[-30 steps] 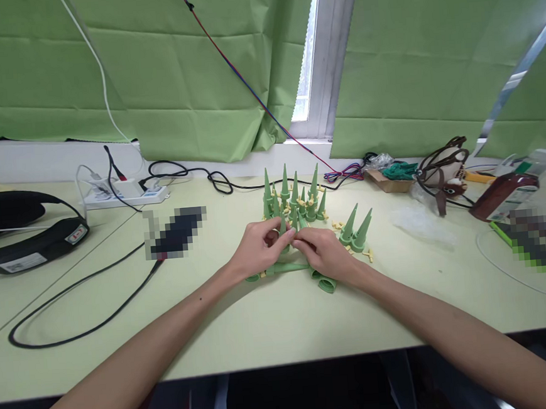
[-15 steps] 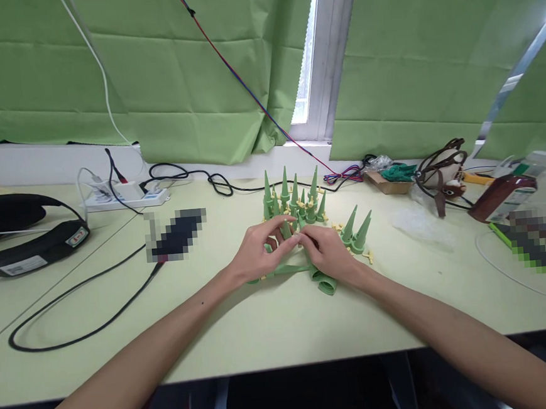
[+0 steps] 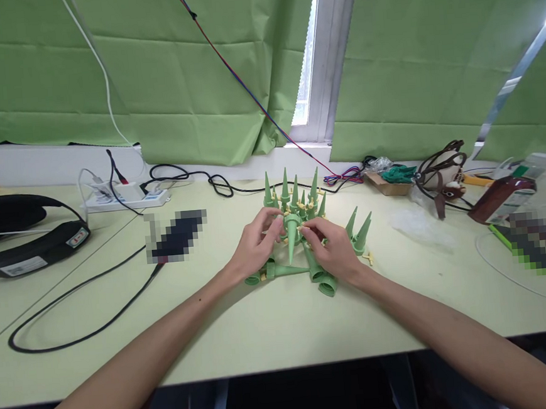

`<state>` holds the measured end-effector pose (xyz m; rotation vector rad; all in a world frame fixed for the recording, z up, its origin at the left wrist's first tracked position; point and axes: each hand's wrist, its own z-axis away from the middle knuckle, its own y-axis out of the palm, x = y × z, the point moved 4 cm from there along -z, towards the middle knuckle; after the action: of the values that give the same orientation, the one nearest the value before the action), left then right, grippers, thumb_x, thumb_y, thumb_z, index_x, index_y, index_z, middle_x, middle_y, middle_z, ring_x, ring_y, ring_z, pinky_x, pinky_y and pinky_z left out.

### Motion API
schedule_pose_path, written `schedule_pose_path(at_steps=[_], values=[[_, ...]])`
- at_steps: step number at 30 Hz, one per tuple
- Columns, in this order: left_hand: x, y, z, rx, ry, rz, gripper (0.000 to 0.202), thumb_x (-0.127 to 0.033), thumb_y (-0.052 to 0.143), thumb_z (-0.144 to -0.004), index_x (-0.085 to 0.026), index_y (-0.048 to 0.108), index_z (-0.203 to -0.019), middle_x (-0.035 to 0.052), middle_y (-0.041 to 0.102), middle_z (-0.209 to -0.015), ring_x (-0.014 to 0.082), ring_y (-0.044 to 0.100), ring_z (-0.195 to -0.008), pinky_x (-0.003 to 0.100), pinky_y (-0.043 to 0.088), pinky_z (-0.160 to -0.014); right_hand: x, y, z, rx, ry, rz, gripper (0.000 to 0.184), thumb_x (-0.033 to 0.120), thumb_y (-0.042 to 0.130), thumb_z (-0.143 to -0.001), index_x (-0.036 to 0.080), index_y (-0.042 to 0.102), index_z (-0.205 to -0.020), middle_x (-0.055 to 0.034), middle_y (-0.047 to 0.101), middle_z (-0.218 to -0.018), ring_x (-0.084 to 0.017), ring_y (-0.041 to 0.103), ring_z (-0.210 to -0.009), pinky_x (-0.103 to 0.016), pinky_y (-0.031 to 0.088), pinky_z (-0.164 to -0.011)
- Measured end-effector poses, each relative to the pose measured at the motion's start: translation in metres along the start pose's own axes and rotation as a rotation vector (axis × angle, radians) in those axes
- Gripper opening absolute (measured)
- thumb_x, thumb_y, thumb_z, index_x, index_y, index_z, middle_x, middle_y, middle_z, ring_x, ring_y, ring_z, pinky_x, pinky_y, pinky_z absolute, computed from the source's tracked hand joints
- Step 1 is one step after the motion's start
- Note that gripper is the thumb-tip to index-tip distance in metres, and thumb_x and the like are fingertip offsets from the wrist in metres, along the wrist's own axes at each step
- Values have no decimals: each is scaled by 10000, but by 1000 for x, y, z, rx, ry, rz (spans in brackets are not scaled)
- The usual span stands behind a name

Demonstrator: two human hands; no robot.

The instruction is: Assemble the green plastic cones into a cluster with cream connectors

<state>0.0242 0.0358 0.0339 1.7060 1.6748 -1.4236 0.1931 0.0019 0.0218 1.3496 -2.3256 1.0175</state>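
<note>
My left hand [image 3: 256,248] pinches the wide rim of a green plastic cone [image 3: 292,237], which hangs point down just above the table. My right hand [image 3: 334,249] is closed beside it, its fingertips at the cone's rim on a small yellow piece [image 3: 302,227]. Behind the hands stands a cluster of upright green cones [image 3: 296,197] with yellow bits among them. Two more upright cones [image 3: 359,229] stand to the right. Several cones [image 3: 282,271] lie flat on the table under my hands.
A black cable [image 3: 82,308] loops over the pale green table [image 3: 283,330] at the left, near a power strip [image 3: 123,194] and a black headset [image 3: 25,240]. At the right are a cardboard tray [image 3: 389,179], a brown strap bundle [image 3: 441,175] and a brown bottle [image 3: 502,196].
Both hands have lifted a little from the table. The held cone has been turned point down and raised between them.
</note>
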Motion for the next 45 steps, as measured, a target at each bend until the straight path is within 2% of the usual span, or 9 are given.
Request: schedule_pose_path(at_steps=[6, 14, 18, 24, 29, 33, 38, 45], values=[[0, 3, 1, 104, -6, -34, 426, -520, 463, -956, -197, 529, -1226, 15, 619, -825, 145, 600, -714, 252, 501, -643, 0, 1, 0, 16, -23, -9, 177, 256, 491, -986, 190, 597, -861, -17, 619, -750, -135, 524, -629, -272, 417, -613], [1, 5, 2, 106, 28, -113, 428, -493, 525, -926, -210, 530, -1248, 27, 629, -904, 168, 617, -837, 261, 520, -683, 0, 1, 0, 26, -25, -15, 203, 256, 477, -991, 191, 574, -825, -6, 591, -722, -130, 499, -618, -265, 390, -601], [-1, 5, 2, 98, 66, -155, 405, -468, 549, -916, -203, 534, -1223, 26, 627, -899, 158, 612, -826, 256, 528, -682, 1, 1, 1, 25, -24, 0, 219, 255, 469, -991, 189, 554, -801, 9, 547, -680, -123, 470, -596, -257, 371, -589], [-5, 7, 5, 113, 139, -212, 355, -422, 587, -900, -197, 549, -1173, 5, 617, -835, 132, 597, -742, 232, 520, -632, 1, 0, 0, 26, -17, 18, 300, 277, 445, -1000, 196, 470, -712, 34, 441, -608, -112, 407, -552, -254, 334, -563], [-8, 8, 7, 99, 193, -263, 348, -405, 598, -900, -190, 556, -1170, 0, 619, -798, 121, 594, -684, 221, 507, -589, 1, 0, 0, 43, 3, 30, 334, 301, 420, -1003, 203, 428, -684, 41, 415, -584, -109, 388, -528, -256, 324, -546], [-9, 8, 9, 80, 291, -325, 325, -366, 618, -896, -182, 566, -1158, 15, 648, -828, 117, 611, -679, 209, 489, -564, 3, 1, 1, 34, -13, 31, 367, 306, 390, -1006, 213, 360, -652, 46, 385, -565, -102, 356, -504, -254, 305, -520], [-7, 10, 12, 92, 402, -383, 361, -351, 603, -914, -182, 529, -1225, 53, 670, -971, 119, 614, -701, 224, 498, -585, 3, 1, 1, 18, -18, 12, 371, 282, 384, -995, 215, 318, -636, 53, 349, -546, -95, 326, -485, -251, 289, -505], [-8, 12, 14, 69, 476, -439, 412, -351, 595, -926, -205, 457, -1286, 13, 636, -869, 95, 570, -612, 218, 480, -573, 5, 0, 1, 6, -45, 10, 357, 243, 389, -971, 215, 302, -626, 54, 338, -537, -90, 326, -477, -249, 280, -497]])
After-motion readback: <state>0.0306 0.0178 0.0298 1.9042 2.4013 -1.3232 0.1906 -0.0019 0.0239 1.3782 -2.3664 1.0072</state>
